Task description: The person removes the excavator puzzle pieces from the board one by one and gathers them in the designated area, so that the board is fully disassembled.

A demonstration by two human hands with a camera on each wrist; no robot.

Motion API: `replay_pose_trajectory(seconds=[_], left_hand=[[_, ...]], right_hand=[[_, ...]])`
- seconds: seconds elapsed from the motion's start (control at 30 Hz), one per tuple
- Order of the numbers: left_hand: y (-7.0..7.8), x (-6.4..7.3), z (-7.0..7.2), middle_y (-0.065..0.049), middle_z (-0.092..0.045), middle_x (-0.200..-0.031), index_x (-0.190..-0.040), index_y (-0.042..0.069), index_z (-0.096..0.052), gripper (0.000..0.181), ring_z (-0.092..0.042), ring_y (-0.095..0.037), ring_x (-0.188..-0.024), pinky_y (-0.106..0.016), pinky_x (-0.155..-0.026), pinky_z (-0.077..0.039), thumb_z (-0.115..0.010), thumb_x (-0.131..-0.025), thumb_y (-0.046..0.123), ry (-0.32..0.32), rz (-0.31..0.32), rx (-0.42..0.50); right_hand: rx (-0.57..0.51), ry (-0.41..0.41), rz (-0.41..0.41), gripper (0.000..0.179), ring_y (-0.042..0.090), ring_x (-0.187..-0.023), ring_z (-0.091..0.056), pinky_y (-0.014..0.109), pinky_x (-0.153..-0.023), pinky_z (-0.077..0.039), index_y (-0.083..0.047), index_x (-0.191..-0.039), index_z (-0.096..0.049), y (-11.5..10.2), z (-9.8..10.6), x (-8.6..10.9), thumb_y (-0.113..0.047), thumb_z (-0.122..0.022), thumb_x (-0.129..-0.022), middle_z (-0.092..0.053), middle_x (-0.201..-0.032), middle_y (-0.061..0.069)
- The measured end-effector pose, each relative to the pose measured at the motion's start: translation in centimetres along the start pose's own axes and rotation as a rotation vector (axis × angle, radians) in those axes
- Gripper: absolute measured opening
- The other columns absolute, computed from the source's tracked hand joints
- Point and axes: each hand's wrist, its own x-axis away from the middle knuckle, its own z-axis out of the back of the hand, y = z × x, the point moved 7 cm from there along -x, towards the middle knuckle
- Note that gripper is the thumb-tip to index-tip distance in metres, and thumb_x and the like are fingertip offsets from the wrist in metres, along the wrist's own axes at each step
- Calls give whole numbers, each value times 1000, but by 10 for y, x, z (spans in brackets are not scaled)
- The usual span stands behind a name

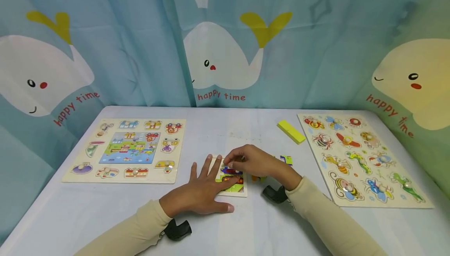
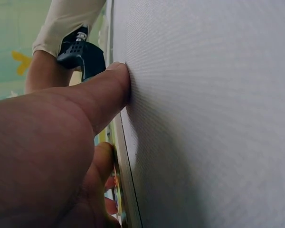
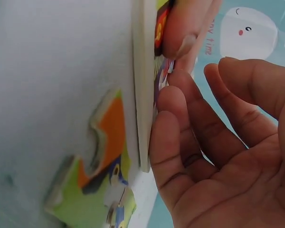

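Observation:
A small jigsaw board with a colourful vehicle picture lies in front of me. Spread across its left side is my left hand, fingers straight, with the index finger over the picture and the thumb on the table below the board. My right hand reaches over the board's upper right part. In the right wrist view its bent fingers rest at the board's edge and face, while its thumb stands apart with nothing pinched. Loose jigsaw pieces, green and orange, lie beside the board, partly hidden by the right arm in the head view.
To the left lies a large knob puzzle board with vehicles. An insect knob puzzle board lies on the right. Near it is a yellow-green block. A blue whale-print curtain hangs behind the white table.

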Motion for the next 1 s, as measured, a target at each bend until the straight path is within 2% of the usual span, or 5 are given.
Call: replay_pose_trajectory(seconds=[0.27, 0.47, 0.63, 0.8, 1.0], left_hand=[[0, 0, -1, -14, 10, -161, -151, 42, -32, 72, 18, -38, -143, -71, -103, 1, -53, -87, 69, -6, -1, -23], [-1, 0, 0, -13, 11, -161, -151, 42, -31, 72, 18, -37, -143, -71, -103, 1, -52, -87, 69, -5, 0, -28], [0, 0, 2, -13, 11, -161, -151, 42, -31, 72, 19, -38, -143, -72, -103, 1, -52, -88, 68, -5, -6, -19], [-1, 0, 2, -13, 12, -161, -151, 43, -31, 72, 19, -38, -143, -72, -103, 1, -52, -88, 68, -6, -8, -18], [-2, 0, 0, -12, 12, -161, -152, 42, -30, 72, 20, -37, -143, -71, -103, 2, -51, -88, 68, -10, -15, -6]], right_hand=[[4, 5, 28, 18, 13, -87, -61, 30, -76, -50, -5, -109, -70, -11, 0, 3, -5, -57, -95, -68, -108, 2], [18, -3, 71, 19, 13, -92, -60, 29, -78, -49, -4, -110, -70, -16, 0, 3, -4, -57, -95, -67, -110, 4], [29, 29, 113, 19, 15, -91, -62, 31, -78, -50, -2, -110, -69, -19, 4, 3, -2, -57, -95, -68, -109, 5], [-13, 40, 150, 19, 18, -89, -64, 32, -79, -52, 1, -109, -68, -20, 6, 3, 1, -56, -94, -68, -107, 8], [-73, 42, 129, 18, 19, -86, -65, 30, -78, -53, 2, -109, -67, -16, 3, 2, 3, -59, -94, -68, -105, 11]])
